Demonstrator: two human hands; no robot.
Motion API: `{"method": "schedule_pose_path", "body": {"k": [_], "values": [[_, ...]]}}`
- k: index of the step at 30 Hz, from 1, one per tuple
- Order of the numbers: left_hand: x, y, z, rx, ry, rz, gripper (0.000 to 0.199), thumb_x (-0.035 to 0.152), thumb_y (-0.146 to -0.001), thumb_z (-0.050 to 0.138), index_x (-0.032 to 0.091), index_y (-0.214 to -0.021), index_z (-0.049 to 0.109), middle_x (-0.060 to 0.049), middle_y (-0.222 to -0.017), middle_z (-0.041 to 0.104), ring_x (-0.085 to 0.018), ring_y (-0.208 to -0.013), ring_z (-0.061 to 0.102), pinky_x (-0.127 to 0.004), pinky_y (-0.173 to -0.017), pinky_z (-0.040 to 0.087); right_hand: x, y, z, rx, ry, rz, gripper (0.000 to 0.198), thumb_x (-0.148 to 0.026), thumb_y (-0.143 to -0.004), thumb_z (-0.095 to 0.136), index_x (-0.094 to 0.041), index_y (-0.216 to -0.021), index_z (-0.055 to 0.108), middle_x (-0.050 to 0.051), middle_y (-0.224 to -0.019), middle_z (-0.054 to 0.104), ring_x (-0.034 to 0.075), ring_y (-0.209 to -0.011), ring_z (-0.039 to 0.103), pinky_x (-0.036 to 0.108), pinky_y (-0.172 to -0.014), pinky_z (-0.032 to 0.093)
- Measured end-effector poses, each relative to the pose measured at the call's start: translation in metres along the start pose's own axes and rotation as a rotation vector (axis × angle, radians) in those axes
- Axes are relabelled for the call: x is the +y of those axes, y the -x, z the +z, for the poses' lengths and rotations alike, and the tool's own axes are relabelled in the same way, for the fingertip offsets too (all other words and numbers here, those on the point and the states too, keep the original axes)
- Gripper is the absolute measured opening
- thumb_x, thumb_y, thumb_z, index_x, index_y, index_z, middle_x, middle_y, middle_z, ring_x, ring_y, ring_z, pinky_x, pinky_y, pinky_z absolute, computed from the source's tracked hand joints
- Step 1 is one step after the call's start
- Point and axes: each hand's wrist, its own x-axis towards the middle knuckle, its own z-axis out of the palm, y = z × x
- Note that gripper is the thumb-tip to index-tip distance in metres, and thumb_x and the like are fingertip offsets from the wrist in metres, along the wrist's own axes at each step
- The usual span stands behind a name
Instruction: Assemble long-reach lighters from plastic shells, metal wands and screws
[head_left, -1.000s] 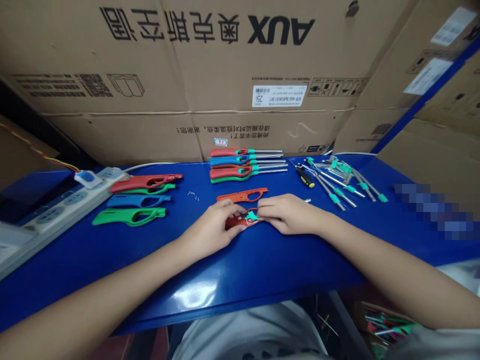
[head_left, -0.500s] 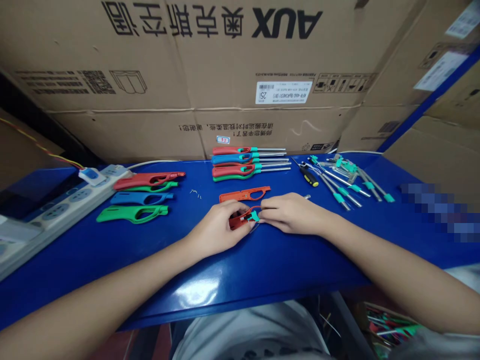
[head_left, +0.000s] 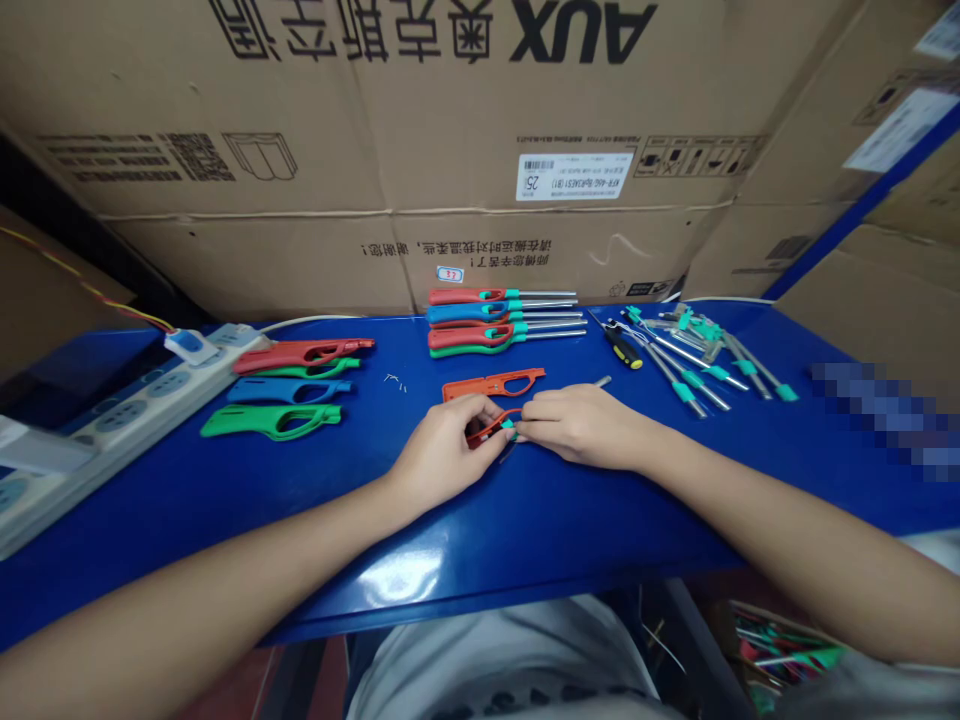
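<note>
My left hand [head_left: 450, 450] is closed around an orange-red half shell of a long-necked lighter [head_left: 486, 434], its thumb and fingers covering most of it. My right hand [head_left: 581, 425] meets it from the right, fingertips pinched at the teal trigger piece [head_left: 509, 428] in the shell. Behind the right knuckles a short metal tube end [head_left: 604, 381] pokes out; whether it joins the held lighter is hidden. Just beyond the hands, the matching orange half shell [head_left: 495, 384] lies open side up on the blue table. Small screws [head_left: 396, 382] are scattered to its left.
Assembled lighters [head_left: 472, 338] lie at the back middle, empty lighter shells [head_left: 274, 420] at left by a power strip [head_left: 127, 415]. At right are a screwdriver [head_left: 624, 348] and metal tubes with teal parts [head_left: 694, 375]. A large cardboard box [head_left: 300, 240] stands behind.
My right fingers have closed in over the teal trigger, so less of it and the shell's inside shows. A metal tube end now shows more above the right hand. The view has shifted slightly.
</note>
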Motion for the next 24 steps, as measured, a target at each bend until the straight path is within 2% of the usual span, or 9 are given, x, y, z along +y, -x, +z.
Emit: {"method": "schedule_pose_path", "body": {"k": [10,17,21,24], "values": [[0.0006,-0.0005,0.0002,0.006,0.035,-0.032,0.005,0.023,-0.084,0.067,0.018,-0.083,0.065,0.001,-0.076,0.070,-0.013,-0.063,0.060,-0.025,-0.066,0.050,0.0002,0.0005,-0.0009,-0.003,-0.013,-0.016,0.027,-0.018,-0.103,0.043,-0.015,-0.094,0.069,0.005,-0.085,0.068,0.015,-0.076,0.056,0.029,-0.060,0.030],[0.0011,-0.0015,0.0008,0.005,0.082,-0.055,0.007,0.024,-0.083,0.068,0.018,-0.080,0.065,0.001,-0.073,0.069,-0.012,-0.062,0.060,-0.024,-0.062,0.051,0.0011,0.0006,-0.0016,-0.064,0.006,-0.029,0.027,-0.014,-0.102,0.041,-0.015,-0.099,0.068,0.007,-0.086,0.067,0.016,-0.076,0.053,0.029,-0.058,0.027],[-0.0003,-0.0013,0.0011,0.011,0.095,-0.053,0.006,0.023,-0.084,0.069,0.018,-0.081,0.066,0.001,-0.074,0.070,-0.012,-0.062,0.059,-0.023,-0.062,0.050,-0.0007,0.0007,-0.0023,-0.042,0.035,-0.004,0.029,-0.018,-0.104,0.040,-0.016,-0.096,0.069,0.006,-0.086,0.068,0.016,-0.075,0.055,0.029,-0.058,0.028],[-0.0015,-0.0008,0.0004,0.007,0.076,-0.056,0.007,0.025,-0.086,0.069,0.018,-0.083,0.067,0.002,-0.075,0.070,-0.012,-0.063,0.059,-0.023,-0.063,0.050,-0.0016,0.0001,-0.0056,0.007,0.013,0.068,0.030,-0.027,-0.105,0.041,-0.017,-0.096,0.068,0.006,-0.089,0.068,0.016,-0.077,0.058,0.028,-0.059,0.032]]}}
